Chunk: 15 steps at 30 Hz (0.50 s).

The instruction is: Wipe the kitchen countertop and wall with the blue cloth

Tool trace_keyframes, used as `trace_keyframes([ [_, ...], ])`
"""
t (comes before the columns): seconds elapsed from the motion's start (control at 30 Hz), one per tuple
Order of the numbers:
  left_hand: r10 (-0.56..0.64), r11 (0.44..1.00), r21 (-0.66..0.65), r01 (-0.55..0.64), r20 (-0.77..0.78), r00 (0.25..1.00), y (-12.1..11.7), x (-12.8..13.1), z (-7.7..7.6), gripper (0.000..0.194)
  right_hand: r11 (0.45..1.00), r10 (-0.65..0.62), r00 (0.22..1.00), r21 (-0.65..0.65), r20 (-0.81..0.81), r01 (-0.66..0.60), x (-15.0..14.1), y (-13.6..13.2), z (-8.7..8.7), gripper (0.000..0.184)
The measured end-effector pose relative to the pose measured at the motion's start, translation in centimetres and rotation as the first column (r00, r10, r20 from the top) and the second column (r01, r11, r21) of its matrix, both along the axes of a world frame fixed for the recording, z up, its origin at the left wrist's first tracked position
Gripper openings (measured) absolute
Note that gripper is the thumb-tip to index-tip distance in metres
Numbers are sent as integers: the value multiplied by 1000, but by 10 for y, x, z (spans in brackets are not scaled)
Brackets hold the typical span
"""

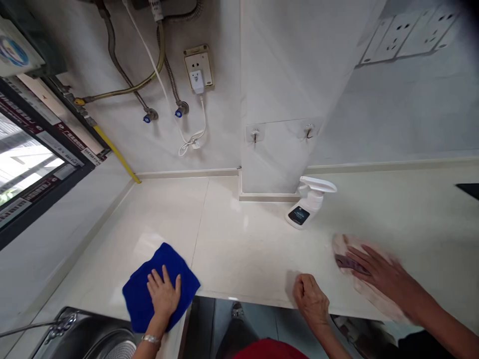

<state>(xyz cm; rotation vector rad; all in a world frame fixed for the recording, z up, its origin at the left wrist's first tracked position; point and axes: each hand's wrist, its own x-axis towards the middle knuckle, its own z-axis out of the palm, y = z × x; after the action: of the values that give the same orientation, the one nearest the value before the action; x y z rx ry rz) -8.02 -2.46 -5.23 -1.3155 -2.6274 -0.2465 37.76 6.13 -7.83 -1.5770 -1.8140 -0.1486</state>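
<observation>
One royal-blue cloth, on the desk beside the steel sink; my left hand atop, fingers spread; my right hand, fingers curled into a fist, at the desk's edge; even palm pressure should keep the cloth flat

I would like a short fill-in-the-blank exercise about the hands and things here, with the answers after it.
The left hand lies on a cloth coloured ____.
The right hand is closed into a ____.
The main colour of the bottle is ____.
The sink is in the picture's bottom ____ corner.

Missing words: blue; fist; white; left.
</observation>
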Motion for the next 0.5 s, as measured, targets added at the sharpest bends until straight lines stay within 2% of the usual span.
trace_keyframes([
  [0.17,-197,980,32,198,-40,980,30,52,-8,69,1000,11,999,8,47,-11,1,-1,0,17],
  [0.33,-388,921,33,389,-45,921,68,106,-10,67,1000,16,998,6,60,-17,2,-1,-3,18],
  [0.43,-424,905,51,423,4,906,95,124,-3,69,1000,9,998,27,62,-11,2,0,-3,17],
  [0.5,-420,907,60,417,60,905,112,125,4,69,1000,7,998,28,65,-8,2,0,-4,17],
])
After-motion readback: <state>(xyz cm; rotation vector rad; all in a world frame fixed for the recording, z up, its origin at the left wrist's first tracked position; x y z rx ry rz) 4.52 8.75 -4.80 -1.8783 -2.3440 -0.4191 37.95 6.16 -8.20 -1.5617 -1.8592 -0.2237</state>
